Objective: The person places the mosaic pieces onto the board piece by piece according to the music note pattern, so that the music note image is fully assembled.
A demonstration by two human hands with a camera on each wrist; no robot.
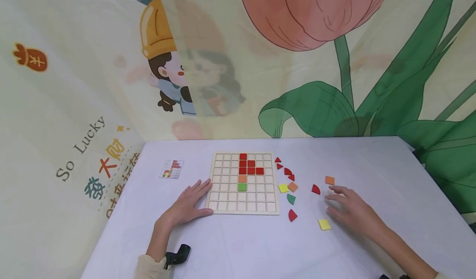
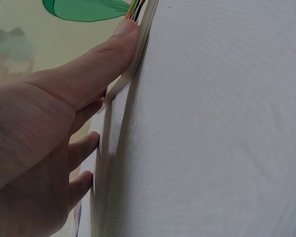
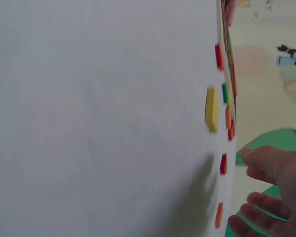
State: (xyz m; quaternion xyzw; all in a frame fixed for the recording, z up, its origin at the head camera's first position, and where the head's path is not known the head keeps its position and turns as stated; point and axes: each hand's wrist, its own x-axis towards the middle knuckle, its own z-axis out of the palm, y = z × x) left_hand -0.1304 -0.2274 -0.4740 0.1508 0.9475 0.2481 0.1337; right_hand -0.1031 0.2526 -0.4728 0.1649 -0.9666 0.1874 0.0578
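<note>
My left hand (image 1: pixel 191 202) rests at the left edge of a wooden grid board (image 1: pixel 260 196), its thumb at the near left corner. In the left wrist view the thumb (image 2: pixel 105 59) lies along the board's rim. Set into the grid are several red squares (image 1: pixel 243 163), an orange square (image 1: pixel 242 179) and a green square (image 1: pixel 242 187). My right hand (image 1: pixel 351 211) holds nothing and hovers over the table, fingers loosely spread. Nearest it are a loose orange square (image 1: pixel 329 180), a red quarter-circle piece (image 1: pixel 315 189) and a yellow square (image 1: pixel 324 224).
Along the board's right side lie several small red pieces (image 1: pixel 288 171), a yellow square (image 1: pixel 283 188), an orange square (image 1: pixel 293 187), a green quarter-circle (image 1: pixel 291 199) and a red one (image 1: pixel 292 215). A pattern card (image 1: pixel 172 169) lies left of the board. Behind the table hangs a printed cloth (image 1: pixel 223 126).
</note>
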